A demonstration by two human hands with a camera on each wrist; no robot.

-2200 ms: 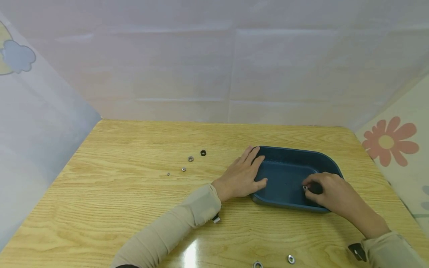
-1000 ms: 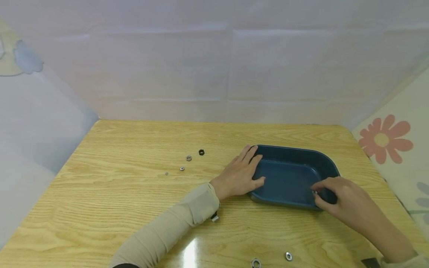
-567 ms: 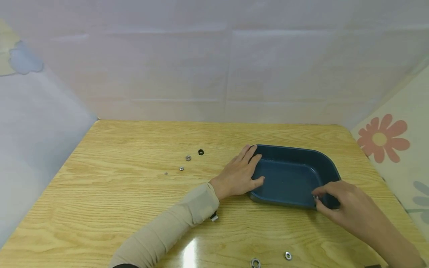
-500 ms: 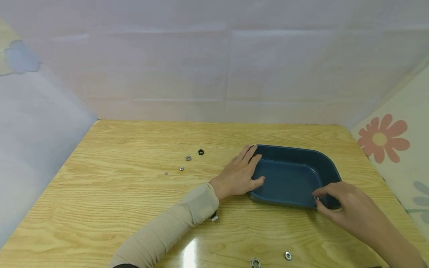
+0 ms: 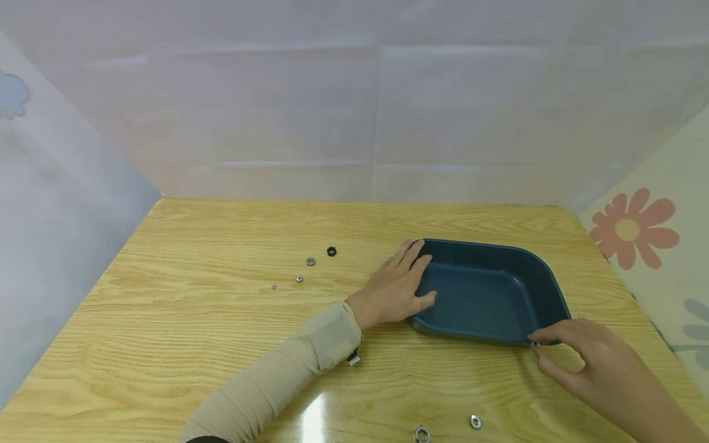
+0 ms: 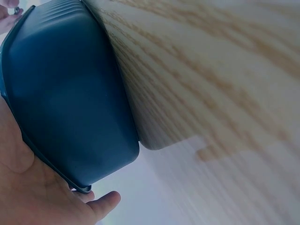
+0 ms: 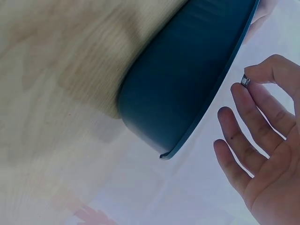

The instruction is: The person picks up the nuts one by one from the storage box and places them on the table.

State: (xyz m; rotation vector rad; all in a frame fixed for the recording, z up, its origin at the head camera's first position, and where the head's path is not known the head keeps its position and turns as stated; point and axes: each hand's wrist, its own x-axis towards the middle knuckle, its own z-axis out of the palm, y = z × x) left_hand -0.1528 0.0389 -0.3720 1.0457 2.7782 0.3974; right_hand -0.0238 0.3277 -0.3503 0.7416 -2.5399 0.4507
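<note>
A dark blue plastic basin (image 5: 476, 301) stands on the right part of the table. My left hand (image 5: 390, 292) rests over its left rim, fingers spread and fairly straight, the thumb on the inner side. Between thumb and fingertip my right hand (image 5: 600, 366) pinches a small metal nut (image 7: 245, 81), which is at the basin's near right rim in the head view. In the right wrist view the nut is held above rim level, the other fingers extended. The left wrist view shows the left palm (image 6: 28, 187) against the rim.
Left of the basin lie a black nut (image 5: 332, 251), a grey nut (image 5: 311, 261), a smaller nut (image 5: 300, 279) and a tiny one (image 5: 274, 287). Near the front edge are a larger nut (image 5: 422, 434) and a silver nut (image 5: 475, 422). A draped cloth (image 5: 266, 123) backs the wooden table.
My right hand has drawn the pinched nut from inside the basin toward me and to the right, up to the near rim. The left hand keeps its place on the basin.
</note>
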